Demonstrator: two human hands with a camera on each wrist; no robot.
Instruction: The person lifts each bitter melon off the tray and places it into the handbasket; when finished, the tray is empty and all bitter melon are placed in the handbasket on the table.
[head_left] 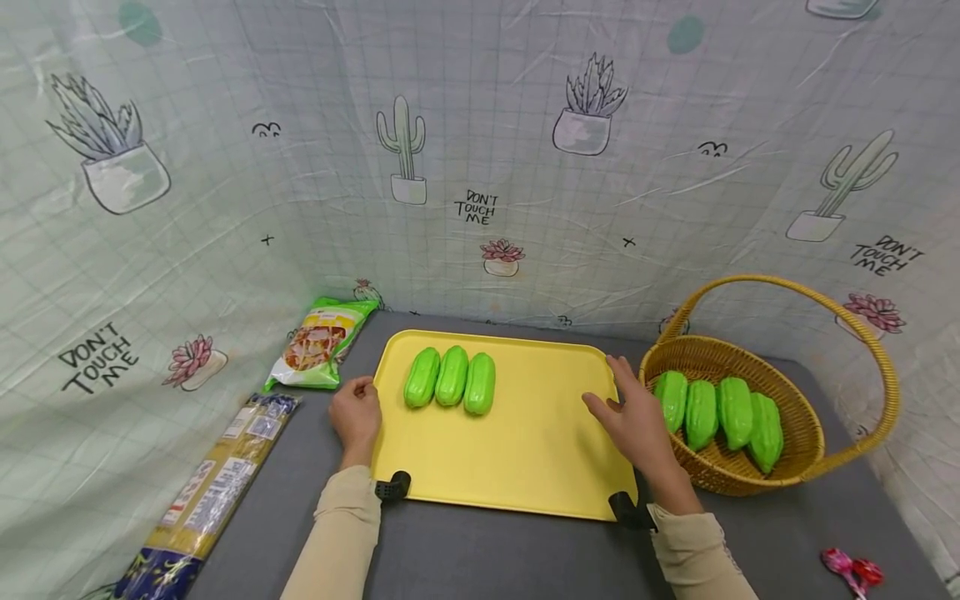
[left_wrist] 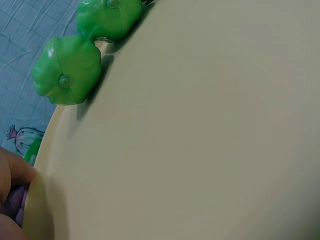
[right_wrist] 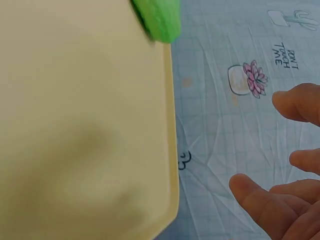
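On the left half of a yellow tray lie three glossy green, long, ribbed gourd-like pieces, side by side. Two of them show their lobed ends with a small round knob in the left wrist view. My left hand is at the tray's left edge, its curled fingers pinching the rim. Over the tray's right edge, my right hand holds nothing, with fingers spread and thumb apart. Beside it stands a wicker basket with several more green gourd-like pieces inside.
A green-and-white food bag and a long pack of dry noodles lie left of the tray. The basket's tall handle arches at the right. Red and pink wrapped candies lie at the front right. A printed cloth hangs behind.
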